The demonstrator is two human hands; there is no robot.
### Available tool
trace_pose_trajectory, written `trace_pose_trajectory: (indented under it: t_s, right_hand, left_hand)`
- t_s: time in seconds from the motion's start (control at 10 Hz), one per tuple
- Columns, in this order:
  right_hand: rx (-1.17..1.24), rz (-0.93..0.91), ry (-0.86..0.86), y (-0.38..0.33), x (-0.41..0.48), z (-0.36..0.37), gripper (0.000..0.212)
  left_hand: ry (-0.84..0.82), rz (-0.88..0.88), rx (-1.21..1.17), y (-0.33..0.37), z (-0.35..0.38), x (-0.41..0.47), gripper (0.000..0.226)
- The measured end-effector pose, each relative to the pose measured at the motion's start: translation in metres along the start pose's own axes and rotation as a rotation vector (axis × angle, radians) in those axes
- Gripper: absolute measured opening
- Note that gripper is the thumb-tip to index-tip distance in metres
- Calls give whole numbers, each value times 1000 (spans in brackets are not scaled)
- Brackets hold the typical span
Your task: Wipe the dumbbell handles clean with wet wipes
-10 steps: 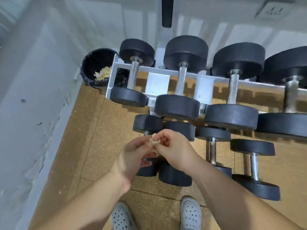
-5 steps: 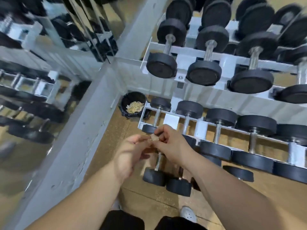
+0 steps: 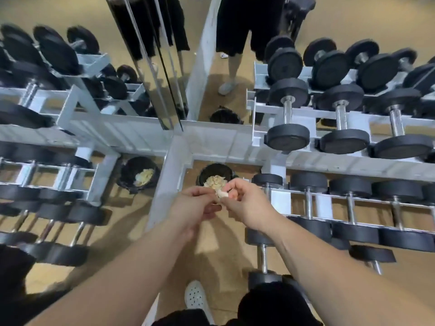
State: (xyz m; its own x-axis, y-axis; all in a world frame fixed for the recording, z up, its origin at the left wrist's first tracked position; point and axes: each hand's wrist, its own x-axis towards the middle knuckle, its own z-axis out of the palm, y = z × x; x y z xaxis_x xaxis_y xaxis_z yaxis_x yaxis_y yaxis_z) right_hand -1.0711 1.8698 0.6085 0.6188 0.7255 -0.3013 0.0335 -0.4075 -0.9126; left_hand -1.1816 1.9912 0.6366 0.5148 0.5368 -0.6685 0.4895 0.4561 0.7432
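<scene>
gym floor (image 3: 219, 245) | left fingers (image 3: 204, 192) and right fingers (image 3: 231, 188) pinch wipe (image 3: 221, 194) above bin (image 3: 203, 175)

A black bin (image 3: 202, 175) stood in the corner on the tan floor (image 3: 219, 252), holding crumpled pale waste (image 3: 211, 181), just beside the white rack (image 3: 353, 165). Mirrors (image 3: 47, 114) lined both walls above a white ledge (image 3: 211, 135) and repeated the bin. A white perforated shoe (image 3: 194, 295) showed near the bottom edge
</scene>
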Motion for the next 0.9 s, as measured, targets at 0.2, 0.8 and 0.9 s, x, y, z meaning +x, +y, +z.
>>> trace_pose_trajectory:
  t_s: [0.2, 0.8, 0.9]
  right_hand:
    - [-133, 119, 155, -9, 70, 20, 15]
    - [-245, 377, 4, 16, 290, 1, 8]
    - [-95, 340, 80, 3, 286, -4, 6]
  left_hand:
    - [40, -9, 155, 34, -62, 58, 10]
    - [138, -35, 200, 143, -70, 191, 18]
    - [146, 12, 215, 150, -69, 183, 21]
